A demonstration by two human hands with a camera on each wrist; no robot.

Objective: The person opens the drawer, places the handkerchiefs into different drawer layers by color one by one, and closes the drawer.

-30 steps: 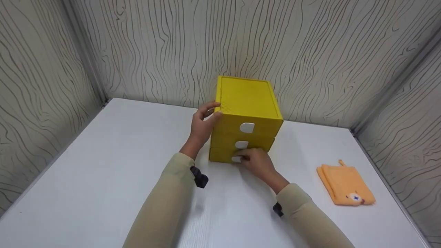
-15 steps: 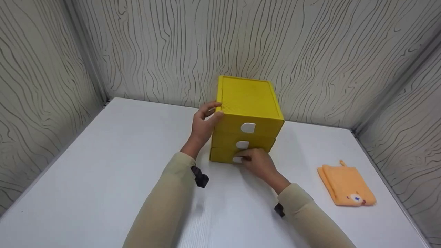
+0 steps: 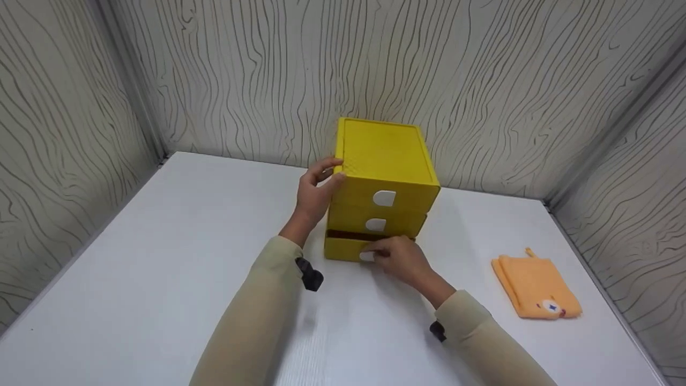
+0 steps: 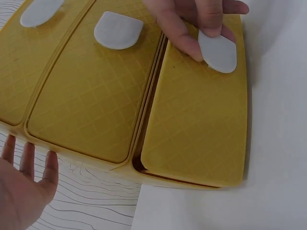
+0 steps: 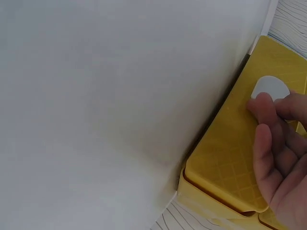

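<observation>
A yellow three-drawer cabinet (image 3: pixel 386 153) stands on the white table, each drawer front carrying a white tab handle. Its bottom drawer (image 3: pixel 343 250) sticks out slightly, with a dark gap along the top. My right hand (image 3: pixel 402 260) pinches that drawer's handle (image 4: pixel 219 53) between thumb and fingers, as both wrist views show. At the cabinet's upper left edge, my left hand (image 3: pixel 313 195) touches the side with extended fingers. The middle drawer (image 4: pixel 91 96) and top drawer (image 4: pixel 29 67) sit flush. Whatever lies inside the bottom drawer is hidden.
A folded orange cloth (image 3: pixel 538 287) with a small face design lies to the right on the white table (image 3: pixel 161 279). Wood-grain patterned panels (image 3: pixel 268 80) close in the back and both sides, the back one close behind the cabinet.
The bottom drawer has slid a little way out toward me, with my right hand moving along on its handle. My left hand has stayed at the cabinet's side.
</observation>
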